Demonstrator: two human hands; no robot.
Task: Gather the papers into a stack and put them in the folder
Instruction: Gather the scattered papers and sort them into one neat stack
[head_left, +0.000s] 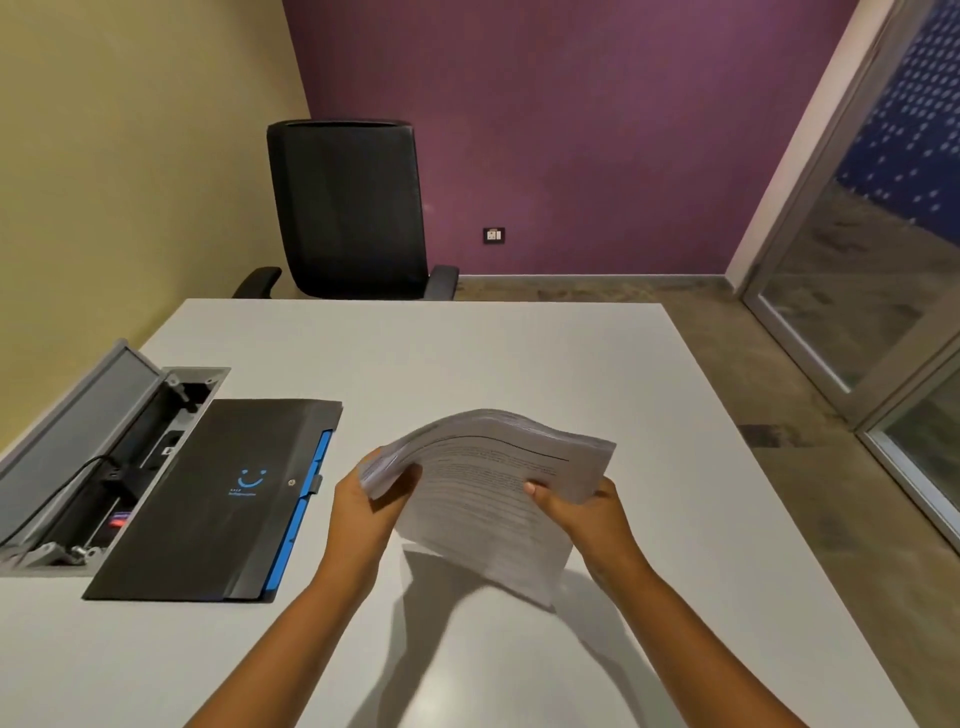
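Papers — white printed stack, sheets bowed and fanned at the top — held above the bench. My left hand grips the left edge, my right hand the right. Long axis slants upper-left to lower-right. Black folder lies closed well left; bare bench beyond.

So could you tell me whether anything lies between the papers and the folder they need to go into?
Nothing lies on the table between them. Both hands, left and right, hold the papers above it. The folder, to their left, is closed and needs opening first.
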